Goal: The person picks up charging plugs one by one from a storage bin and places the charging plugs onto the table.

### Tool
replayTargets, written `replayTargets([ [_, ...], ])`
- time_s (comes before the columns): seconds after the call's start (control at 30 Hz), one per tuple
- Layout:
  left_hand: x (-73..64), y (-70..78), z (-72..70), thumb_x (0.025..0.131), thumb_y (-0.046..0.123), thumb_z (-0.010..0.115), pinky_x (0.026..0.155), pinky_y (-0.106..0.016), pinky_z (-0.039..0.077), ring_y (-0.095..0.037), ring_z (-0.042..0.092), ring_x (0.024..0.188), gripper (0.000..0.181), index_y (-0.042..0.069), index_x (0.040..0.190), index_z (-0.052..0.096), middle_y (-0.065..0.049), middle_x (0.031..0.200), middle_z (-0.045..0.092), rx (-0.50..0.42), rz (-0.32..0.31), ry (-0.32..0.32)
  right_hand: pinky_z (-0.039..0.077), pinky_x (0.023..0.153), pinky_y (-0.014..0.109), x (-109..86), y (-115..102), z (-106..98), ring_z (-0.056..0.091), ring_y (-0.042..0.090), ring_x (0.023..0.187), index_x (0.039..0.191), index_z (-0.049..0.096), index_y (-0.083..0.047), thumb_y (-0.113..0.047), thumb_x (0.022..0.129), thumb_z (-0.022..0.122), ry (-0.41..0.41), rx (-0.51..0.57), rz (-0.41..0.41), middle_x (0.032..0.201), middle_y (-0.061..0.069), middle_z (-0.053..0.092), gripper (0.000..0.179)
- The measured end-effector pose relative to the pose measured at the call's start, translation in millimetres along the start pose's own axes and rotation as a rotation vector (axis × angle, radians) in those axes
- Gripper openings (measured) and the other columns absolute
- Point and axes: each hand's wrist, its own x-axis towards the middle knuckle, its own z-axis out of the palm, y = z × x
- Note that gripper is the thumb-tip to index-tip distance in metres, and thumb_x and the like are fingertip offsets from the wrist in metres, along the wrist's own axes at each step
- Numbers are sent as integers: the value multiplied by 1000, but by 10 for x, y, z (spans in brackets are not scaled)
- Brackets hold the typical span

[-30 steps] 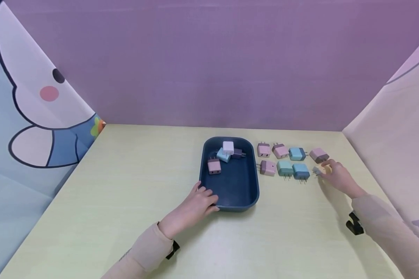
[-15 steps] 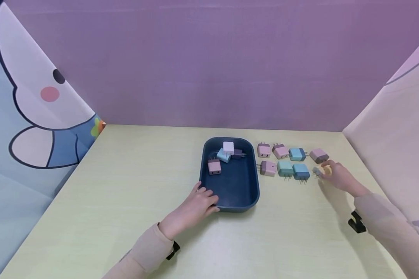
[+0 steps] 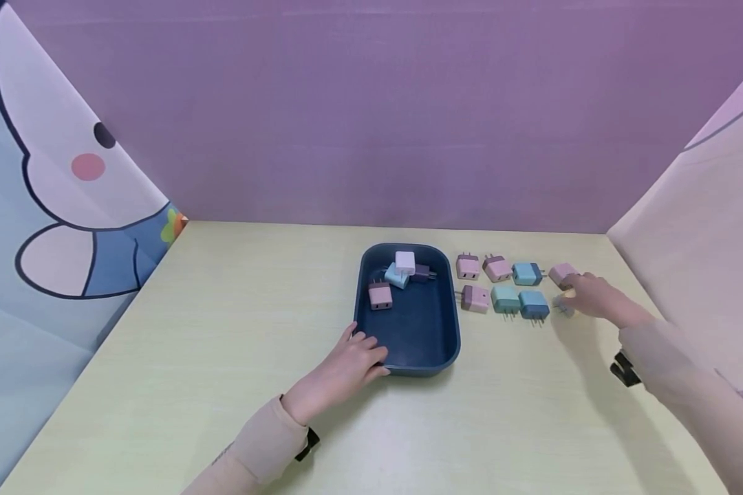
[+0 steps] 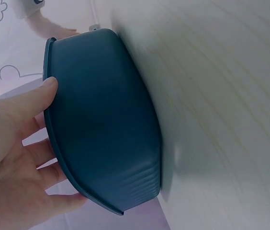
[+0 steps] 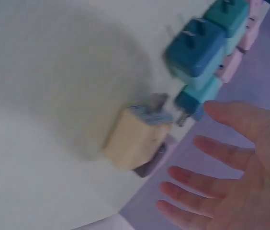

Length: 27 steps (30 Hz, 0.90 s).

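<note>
My left hand [image 3: 349,364] holds the near-left rim of a dark blue tray [image 3: 415,344]. In the left wrist view the thumb lies on the outer wall and the fingers reach over the rim. Over the right end of a group of charger plugs, my right hand [image 3: 600,299] has its fingers spread and holds nothing. Just below it lies a cream charger plug [image 5: 137,136] with a grey-blue prong end, partly hidden in the head view. A pink charger plug [image 3: 560,272] sits behind, partly covered by the fingers.
Inside the tray are a white plug [image 3: 405,262], a light blue plug [image 3: 396,276], a purple plug [image 3: 421,273] and a pink plug [image 3: 380,296]. Right of the tray, pink, teal and blue plugs [image 3: 534,304] lie in two rows. A purple backdrop [image 3: 371,124] rises behind the table.
My right hand has let go of the cream charger plug and lifted slightly up and away from it. The plug stays on the table. The left hand and tray have not moved.
</note>
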Motion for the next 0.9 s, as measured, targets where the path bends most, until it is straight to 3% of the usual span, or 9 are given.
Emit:
replayTargets([
  [0.17, 1, -2, 8, 85, 28, 58, 97, -52, 29, -13, 44, 71, 15, 15, 78, 55, 6, 71, 47, 6, 1, 0, 41, 80, 52, 104, -216, -132, 49, 47, 95, 109, 45, 20, -10, 83, 57, -66, -13, -82, 105, 35, 48, 42],
  [0.47, 10, -7, 14, 84, 29, 58, 97, -52, 28, -14, 47, 75, 15, 15, 80, 57, 5, 73, 50, 9, 1, 3, 39, 85, 53, 180, -651, -332, 45, 47, 103, 115, 43, 16, -15, 86, 52, -146, -10, -96, 114, 34, 47, 43],
  [0.67, 13, -5, 14, 84, 29, 58, 97, -53, 29, -16, 50, 79, 16, 14, 83, 60, 3, 76, 53, 10, -6, -1, 39, 84, 51, 219, -883, -424, 47, 44, 104, 116, 44, 12, -16, 87, 51, -163, -5, -121, 115, 30, 49, 40],
  [0.9, 9, 3, 2, 84, 29, 58, 97, -52, 29, -16, 49, 78, 15, 14, 82, 59, 4, 75, 52, 19, -8, -6, 34, 92, 53, 297, -1128, -474, 42, 44, 112, 121, 43, 10, -17, 89, 49, -178, -35, -140, 125, 30, 41, 42],
])
